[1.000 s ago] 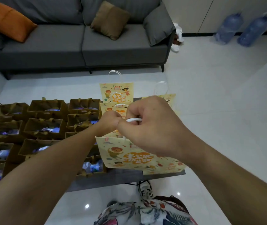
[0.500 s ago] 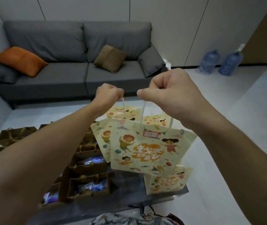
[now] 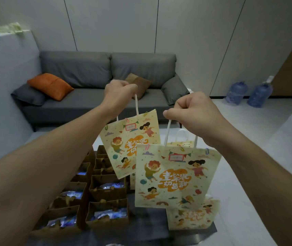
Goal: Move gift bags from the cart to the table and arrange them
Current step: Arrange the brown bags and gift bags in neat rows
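Two cream gift bags with cartoon children hang in the air above the dark table (image 3: 147, 231). My left hand (image 3: 120, 94) grips the white cord handle of the farther gift bag (image 3: 124, 141). My right hand (image 3: 193, 110) grips the cord handle of the nearer gift bag (image 3: 173, 176), which partly covers the farther one. Another cream bag (image 3: 193, 216) stands on the table's right end below them, and one more stands behind, mostly hidden. Several brown gift bags (image 3: 106, 190) fill the table's left side in rows.
A grey sofa (image 3: 95, 96) with an orange cushion (image 3: 50, 86) and other cushions stands behind the table. Two blue water jugs (image 3: 248, 93) sit on the floor by the right wall. A pale partition (image 3: 5, 86) rises at the left. White floor lies to the right.
Both hands have risen and drawn apart, each lifting one cream bag higher above the table. The view has tilted up, showing more wall and sofa.
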### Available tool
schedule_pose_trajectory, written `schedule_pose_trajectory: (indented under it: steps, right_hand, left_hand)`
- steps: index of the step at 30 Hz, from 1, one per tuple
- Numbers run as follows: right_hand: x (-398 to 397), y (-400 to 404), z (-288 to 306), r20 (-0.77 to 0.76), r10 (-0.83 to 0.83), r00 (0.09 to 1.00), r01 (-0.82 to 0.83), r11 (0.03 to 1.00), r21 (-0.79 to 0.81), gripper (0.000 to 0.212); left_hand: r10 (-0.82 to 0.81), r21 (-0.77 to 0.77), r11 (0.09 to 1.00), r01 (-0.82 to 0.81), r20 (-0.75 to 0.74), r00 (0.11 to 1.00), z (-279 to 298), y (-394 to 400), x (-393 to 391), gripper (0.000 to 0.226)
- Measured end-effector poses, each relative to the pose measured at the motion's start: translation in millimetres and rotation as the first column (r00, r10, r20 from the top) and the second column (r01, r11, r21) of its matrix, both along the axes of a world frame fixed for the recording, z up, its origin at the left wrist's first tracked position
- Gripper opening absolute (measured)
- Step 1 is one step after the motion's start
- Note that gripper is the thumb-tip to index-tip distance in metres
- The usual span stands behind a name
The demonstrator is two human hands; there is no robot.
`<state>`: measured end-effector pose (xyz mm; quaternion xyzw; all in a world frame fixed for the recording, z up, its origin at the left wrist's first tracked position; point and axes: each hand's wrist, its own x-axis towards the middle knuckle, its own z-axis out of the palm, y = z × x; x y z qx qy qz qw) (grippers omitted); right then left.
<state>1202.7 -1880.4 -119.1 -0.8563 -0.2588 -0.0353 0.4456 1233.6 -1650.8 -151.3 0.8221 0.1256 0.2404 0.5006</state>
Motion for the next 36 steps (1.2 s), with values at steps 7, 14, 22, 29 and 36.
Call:
schedule_pose_trajectory:
  steps: [7,14,22,29,36]
  right_hand:
    - [-8.3,18.3,-18.9,-0.053,0.013,0.999,-0.017,0.996,-0.089,0.044]
    - [-8.2,39.9,-60.7,-0.086,0.039,0.996,-0.057,0.973,-0.225,0.043]
    - [14.3,55.0,-98.9,-0.148,0.043,0.988,-0.089,0.942,-0.322,0.041]
    - [43.8,66.5,-138.3,-0.148,0.066,0.987,-0.115,0.930,-0.350,0.037]
    - [68.5,77.1,-181.2,-0.178,0.069,0.982,-0.138,0.902,-0.410,0.040]
  left_hand:
    - [0.079,0.016,0.997,-0.079,0.010,0.997,-5.4,21.4,-37.6,0.024]
    - [0.195,-0.041,0.980,-0.195,0.003,0.981,-16.2,44.1,-77.9,0.024]
    - [0.268,-0.026,0.963,-0.268,-0.013,0.963,-22.9,62.4,-88.2,0.025]
    - [0.340,-0.024,0.940,-0.341,-0.048,0.939,-34.7,80.0,-85.7,0.022]
    - [0.415,-0.015,0.908,-0.419,-0.107,0.904,-50.6,85.1,-72.3,0.024]
